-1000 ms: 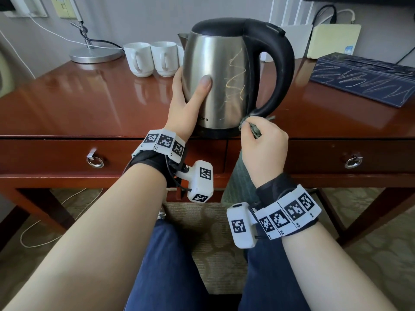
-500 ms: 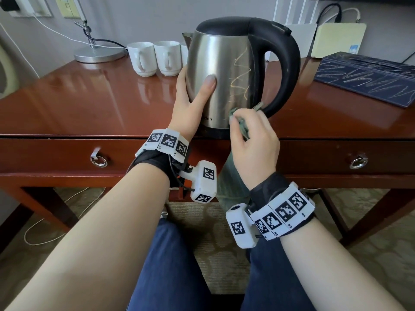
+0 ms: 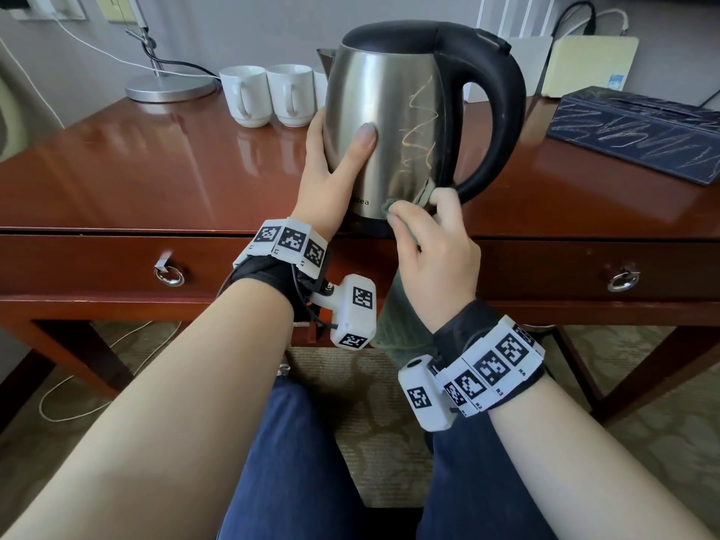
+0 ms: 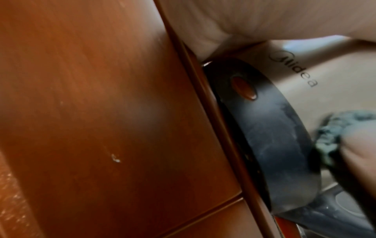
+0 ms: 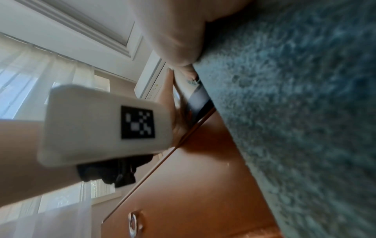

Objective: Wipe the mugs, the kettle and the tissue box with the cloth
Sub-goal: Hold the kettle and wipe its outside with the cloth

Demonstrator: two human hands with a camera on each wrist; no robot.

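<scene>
Standing at the bench's (image 3: pixel 156 177) near edge, the steel kettle (image 3: pixel 393 122) carries yellow scribbles on its side. The left hand (image 3: pixel 331 169) cups its 9 o'clock flank, thumb laid flat on the metal. The right hand (image 3: pixel 432 251) has its fingers curled round a green cloth (image 3: pixel 397 325), pressing it against the kettle's lower wall at 5 o'clock. White mugs (image 3: pixel 269 95) stand at 10 o'clock, the scribbled navy tissue box (image 3: pixel 639 130) at 2 o'clock.

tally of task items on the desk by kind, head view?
mugs: 2 fully in view, maybe a third hidden behind the kettle
kettle: 1
tissue box: 1
cloth: 1
total: 5
</scene>
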